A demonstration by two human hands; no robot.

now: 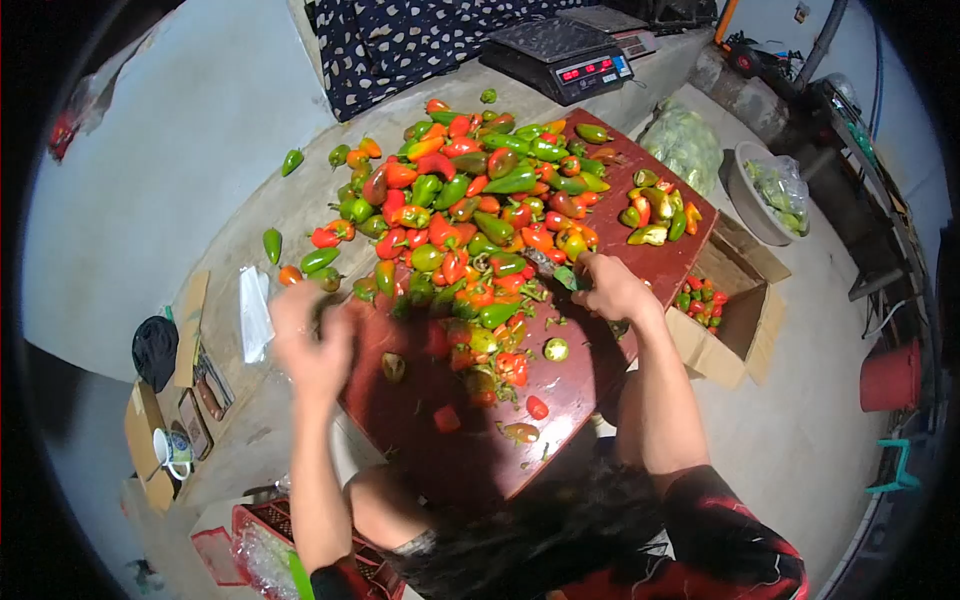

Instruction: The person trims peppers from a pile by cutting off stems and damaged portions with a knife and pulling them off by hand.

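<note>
Our right hand (614, 288) seemingly grips a knife (541, 262); best angle it off our left hand (312, 338), whose grip we can't tell.

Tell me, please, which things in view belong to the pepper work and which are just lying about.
Part of the work:
- pepper pile
- cut peppers
- red tabletop
- probably the cardboard box holding peppers

Apparently just lying about:
- mug
- dark cap
- red bucket
</note>
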